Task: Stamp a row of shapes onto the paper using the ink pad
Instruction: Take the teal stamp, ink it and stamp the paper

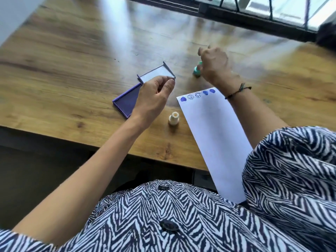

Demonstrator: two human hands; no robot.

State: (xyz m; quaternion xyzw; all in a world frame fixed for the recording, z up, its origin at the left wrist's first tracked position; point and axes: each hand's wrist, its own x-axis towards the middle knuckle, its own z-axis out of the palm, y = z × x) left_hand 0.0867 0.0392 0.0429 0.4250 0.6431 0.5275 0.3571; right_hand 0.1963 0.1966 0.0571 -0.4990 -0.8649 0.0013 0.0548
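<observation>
A white paper strip (214,135) lies on the wooden table (72,70), with a row of several blue stamped shapes (197,95) along its far end. The purple ink pad (127,102) lies open to the left, its lid (158,73) folded back. My left hand (154,95) hovers over the pad with thumb and fingers pinched near the lid's edge; I see nothing in it. My right hand (216,68) grips a teal stamp (197,70) standing on the table beyond the paper. A cream stamp (173,119) stands between pad and paper.
The table's near edge runs just in front of my lap, and the paper overhangs it. A window frame and dark railing (254,13) border the far side. Bare wood spreads to the left and far right.
</observation>
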